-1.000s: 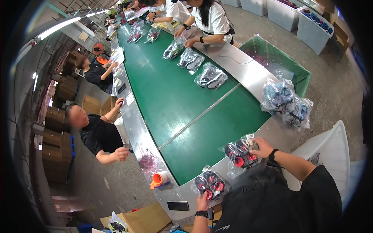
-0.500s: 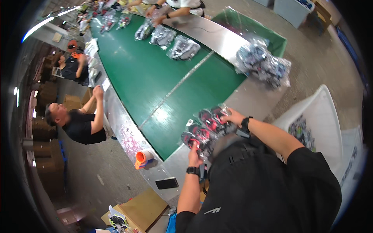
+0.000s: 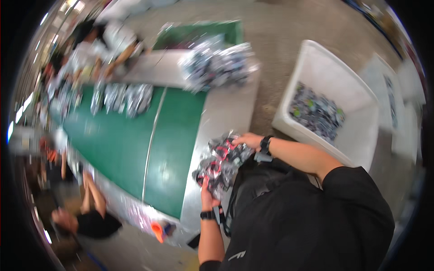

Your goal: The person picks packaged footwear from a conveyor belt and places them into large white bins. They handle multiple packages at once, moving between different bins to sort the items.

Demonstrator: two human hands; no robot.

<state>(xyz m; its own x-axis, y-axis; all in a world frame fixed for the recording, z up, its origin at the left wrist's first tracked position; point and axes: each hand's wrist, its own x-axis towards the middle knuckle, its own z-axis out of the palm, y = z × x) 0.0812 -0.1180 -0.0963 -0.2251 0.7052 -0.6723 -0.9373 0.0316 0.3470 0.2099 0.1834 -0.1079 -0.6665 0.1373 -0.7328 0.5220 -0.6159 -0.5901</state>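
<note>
My left hand (image 3: 207,198) and my right hand (image 3: 249,141) are both closed on a bundle of clear plastic bags (image 3: 222,159) with black-and-red pieces inside. The left grips its near end, thumb on top; the right grips its far right end. What the pieces are, I cannot make out through the shiny wrap. The bundle is in front of my body, by the bare metal end (image 3: 228,108) of the conveyor table. A dark band sits on each wrist.
A green conveyor belt (image 3: 174,135) carries several bagged items (image 3: 138,100). Clear bags (image 3: 217,67) are heaped at the table's far corner beside a green bin (image 3: 233,32). Right stands a white bin (image 3: 361,122) partly filled with grey-and-green pieces. An orange object (image 3: 158,231) and co-workers are left.
The view has swung to the right, bringing the white bin further into sight. Both hands keep hold of the bagged bundle. The person in black across the belt now appears lower left.
</note>
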